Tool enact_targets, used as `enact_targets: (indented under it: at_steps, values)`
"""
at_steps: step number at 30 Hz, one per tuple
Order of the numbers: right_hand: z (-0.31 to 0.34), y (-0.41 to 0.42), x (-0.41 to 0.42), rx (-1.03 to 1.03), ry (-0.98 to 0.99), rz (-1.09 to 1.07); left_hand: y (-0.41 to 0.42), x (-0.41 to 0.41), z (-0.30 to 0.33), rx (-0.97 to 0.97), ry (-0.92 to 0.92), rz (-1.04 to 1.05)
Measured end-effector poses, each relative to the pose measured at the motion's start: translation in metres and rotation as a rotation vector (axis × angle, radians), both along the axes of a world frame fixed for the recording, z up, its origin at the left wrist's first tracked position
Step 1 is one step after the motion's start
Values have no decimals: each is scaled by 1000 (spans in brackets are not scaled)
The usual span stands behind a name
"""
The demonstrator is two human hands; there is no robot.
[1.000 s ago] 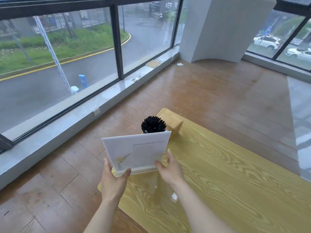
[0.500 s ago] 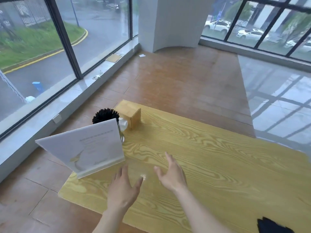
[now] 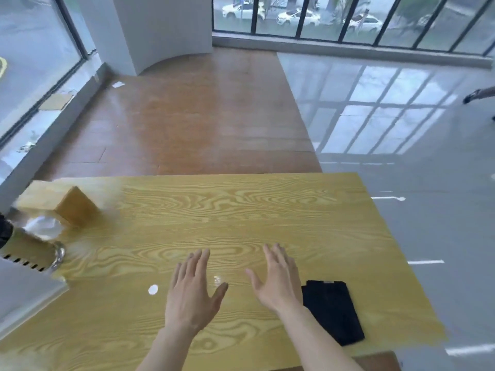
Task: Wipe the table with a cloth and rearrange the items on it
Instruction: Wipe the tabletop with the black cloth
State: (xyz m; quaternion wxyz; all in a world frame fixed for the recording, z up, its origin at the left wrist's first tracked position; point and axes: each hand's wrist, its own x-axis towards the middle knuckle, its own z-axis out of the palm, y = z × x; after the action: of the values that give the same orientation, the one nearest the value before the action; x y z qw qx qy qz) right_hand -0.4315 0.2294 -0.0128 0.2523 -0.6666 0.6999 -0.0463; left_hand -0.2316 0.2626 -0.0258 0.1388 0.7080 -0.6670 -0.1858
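Both my hands hover over the yellow wood-grain table [image 3: 241, 210], fingers spread, holding nothing. My left hand [image 3: 191, 293] is near the table's middle front. My right hand [image 3: 277, 281] is just to its right, its wrist beside a folded black cloth [image 3: 332, 310] lying flat near the right front edge. At the far left stand a wooden tissue box [image 3: 61, 203] with white tissue sticking out, a perforated metal holder [image 3: 29, 254] with dark sticks cut off by the frame edge, and a white sign card [image 3: 21, 298].
Brown tiled floor [image 3: 201, 116] lies beyond the table, with glossy grey floor [image 3: 415, 145] to the right. Large windows run along the left and back, with a white pillar [image 3: 160, 28] at the corner. Someone's foot [image 3: 479, 95] shows at the far right.
I let go of the white sign card, which now stands at the table's left end. My view swung right, both hands moved right over the table, and the black cloth came into view.
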Motion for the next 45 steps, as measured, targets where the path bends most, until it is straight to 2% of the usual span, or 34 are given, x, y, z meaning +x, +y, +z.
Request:
enact_targets:
  at_steps: [6, 11, 17, 25, 28, 35, 37, 41, 45]
  values:
    - [-37, 21, -96, 19, 79, -126, -5, -83, -27, 7, -42, -140]
    - [-77, 44, -141, 18, 164, -151, 0, -129, -58, 28, -80, -217]
    - [-119, 67, -157, -35, 228, -147, 6, -161, -96, 72, -117, -281]
    - [-142, 74, -152, -116, 283, -91, 15, -168, -117, 116, -194, -311]
    - [-150, 72, -149, -150, 293, -89, 16, -159, -113, 91, -190, -292]
    - [-163, 43, -117, -273, 157, 51, 19, -103, -106, 52, -170, -130]
    - [-164, 33, -93, -297, 102, 60, 23, -81, -104, 9, -137, -57]
    - [-179, 34, 31, -342, -19, 191, 61, 38, -128, -41, -116, 187]
    - [-175, 38, 54, -358, -130, 184, 76, 62, -129, -87, -106, 318]
